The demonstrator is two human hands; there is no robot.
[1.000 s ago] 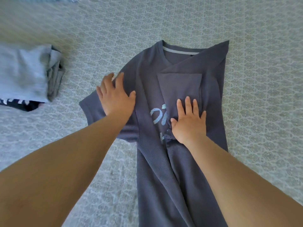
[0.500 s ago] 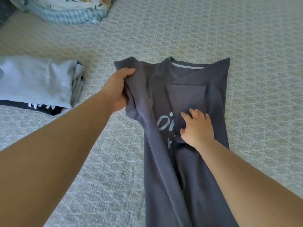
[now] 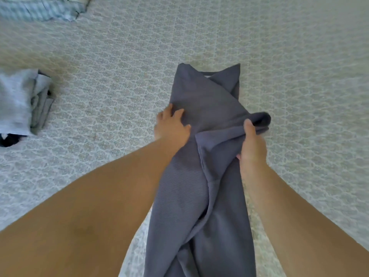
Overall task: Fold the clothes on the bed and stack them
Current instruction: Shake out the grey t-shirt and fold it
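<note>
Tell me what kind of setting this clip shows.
Most likely a bedroom: a patterned bedspread fills the view, a grey T-shirt is being folded on it, and a stack of folded clothes lies at the left.

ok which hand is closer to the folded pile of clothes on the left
Left. The left hand rests on the grey shirt's left edge, facing the folded pile. The right hand grips the sleeve on the shirt's far side.

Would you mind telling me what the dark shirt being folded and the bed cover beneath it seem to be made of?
The dark shirt looks like a soft, matte knit, probably cotton or a blend: fine ribbed rows show and it drapes limply. The bed cover appears to be a thin, matte woven or printed fabric with a repeating pale lattice pattern; its fibre cannot be told.
</note>
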